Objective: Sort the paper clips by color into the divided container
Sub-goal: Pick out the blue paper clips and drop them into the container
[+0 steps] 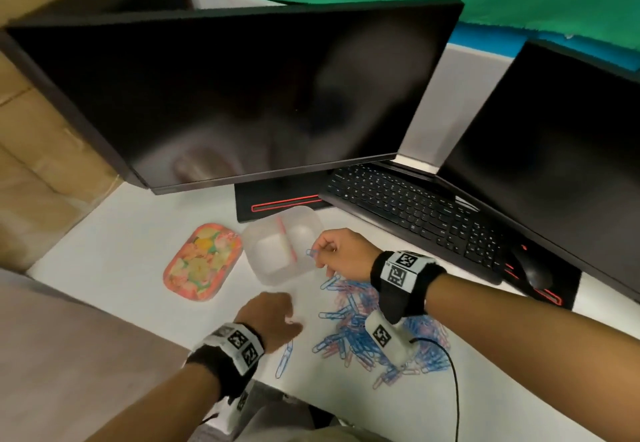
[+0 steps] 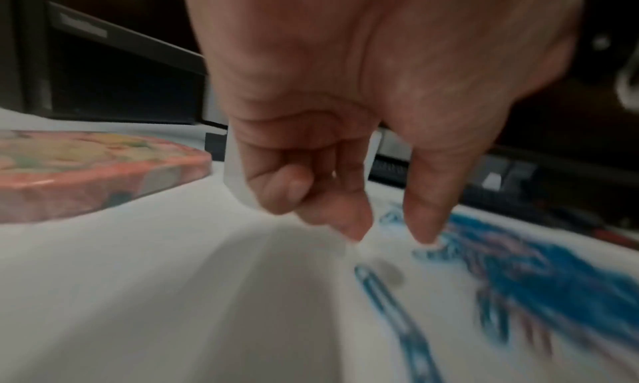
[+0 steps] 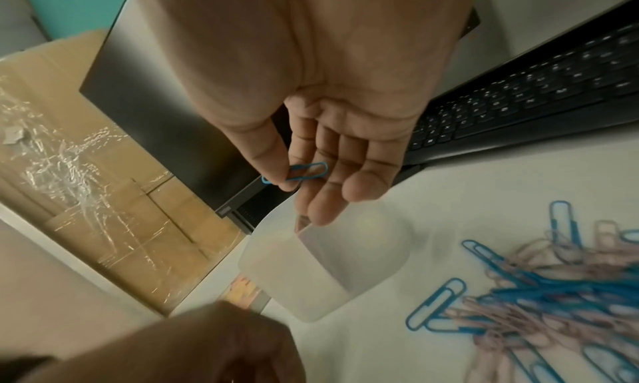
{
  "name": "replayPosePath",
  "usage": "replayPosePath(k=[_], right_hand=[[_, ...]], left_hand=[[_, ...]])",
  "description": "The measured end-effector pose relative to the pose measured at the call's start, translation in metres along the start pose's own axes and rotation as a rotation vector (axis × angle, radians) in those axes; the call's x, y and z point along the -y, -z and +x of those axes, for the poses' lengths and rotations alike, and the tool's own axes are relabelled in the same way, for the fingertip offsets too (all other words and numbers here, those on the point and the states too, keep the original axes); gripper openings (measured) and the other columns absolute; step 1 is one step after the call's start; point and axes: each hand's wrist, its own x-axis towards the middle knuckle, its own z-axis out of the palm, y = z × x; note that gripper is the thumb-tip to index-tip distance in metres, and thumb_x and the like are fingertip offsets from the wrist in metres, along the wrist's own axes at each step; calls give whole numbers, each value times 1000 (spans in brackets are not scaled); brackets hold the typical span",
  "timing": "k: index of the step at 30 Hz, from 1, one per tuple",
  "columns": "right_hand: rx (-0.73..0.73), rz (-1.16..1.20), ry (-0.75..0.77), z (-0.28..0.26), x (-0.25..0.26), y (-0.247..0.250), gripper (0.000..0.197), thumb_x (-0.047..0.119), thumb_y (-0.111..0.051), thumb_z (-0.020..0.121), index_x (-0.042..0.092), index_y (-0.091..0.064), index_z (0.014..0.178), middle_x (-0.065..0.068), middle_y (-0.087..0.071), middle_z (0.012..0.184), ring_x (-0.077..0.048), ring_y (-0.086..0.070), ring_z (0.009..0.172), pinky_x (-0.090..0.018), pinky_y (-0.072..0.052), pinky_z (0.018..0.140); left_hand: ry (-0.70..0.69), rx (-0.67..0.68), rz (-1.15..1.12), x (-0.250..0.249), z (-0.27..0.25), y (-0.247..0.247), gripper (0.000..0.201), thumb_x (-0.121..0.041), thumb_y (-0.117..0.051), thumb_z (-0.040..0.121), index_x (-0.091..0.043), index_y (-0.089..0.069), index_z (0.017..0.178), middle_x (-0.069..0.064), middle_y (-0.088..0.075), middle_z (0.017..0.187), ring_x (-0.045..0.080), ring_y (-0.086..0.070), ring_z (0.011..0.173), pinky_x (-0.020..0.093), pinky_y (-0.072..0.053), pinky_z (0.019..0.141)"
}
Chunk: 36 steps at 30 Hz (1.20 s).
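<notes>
A clear divided container (image 1: 277,277) with a pink divider stands on the white desk. My right hand (image 1: 317,254) hovers over its right side. Thumb and forefinger pinch one blue paper clip (image 1: 310,253), seen closer in the right wrist view as the blue clip (image 3: 306,171) above the container (image 3: 311,287). A pile of blue and pink clips (image 1: 374,334) lies right of the container. My left hand (image 1: 289,320) hangs low over the desk left of the pile. Its thumb and forefinger (image 2: 349,222) point down slightly apart above a lone blue clip (image 2: 387,301), holding nothing that I can see.
A floral lid (image 1: 202,261) lies left of the container. Behind stand two dark monitors, a black keyboard (image 1: 415,209) and a mouse (image 1: 535,268). Cardboard boxes (image 1: 31,164) sit at the left. A black cable (image 1: 453,382) runs from my right wrist.
</notes>
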Motion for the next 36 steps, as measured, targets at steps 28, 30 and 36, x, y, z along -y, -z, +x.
replayPosePath(k=[28, 30, 36], right_hand=[[-87, -79, -56, 32, 57, -10, 17, 6, -57, 86, 18, -67, 92, -8, -69, 77, -14, -62, 54, -19, -44, 45], [-101, -31, -56, 25, 48, -3, 16, 7, -58, 85, 19, -66, 92, -10, -71, 87, -12, -63, 57, -20, -45, 45], [-178, -7, -120, -3, 9, 10, 15, 11, -62, 84, 18, -70, 93, 0, -67, 70, -11, -61, 57, -20, -45, 49]], left_hand=[[134, -493, -390, 18, 18, 113, 17, -7, -57, 82, -19, -67, 74, 1, -70, 77, 20, -66, 77, 25, -48, 67], [135, -434, -252, 15, 26, 114, 17, -6, -56, 84, -19, -68, 79, 2, -67, 83, 20, -62, 79, 24, -43, 66], [91, -336, -59, 13, 43, 107, 19, -9, -59, 85, -18, -66, 100, 6, -65, 103, 23, -62, 91, 27, -52, 78]])
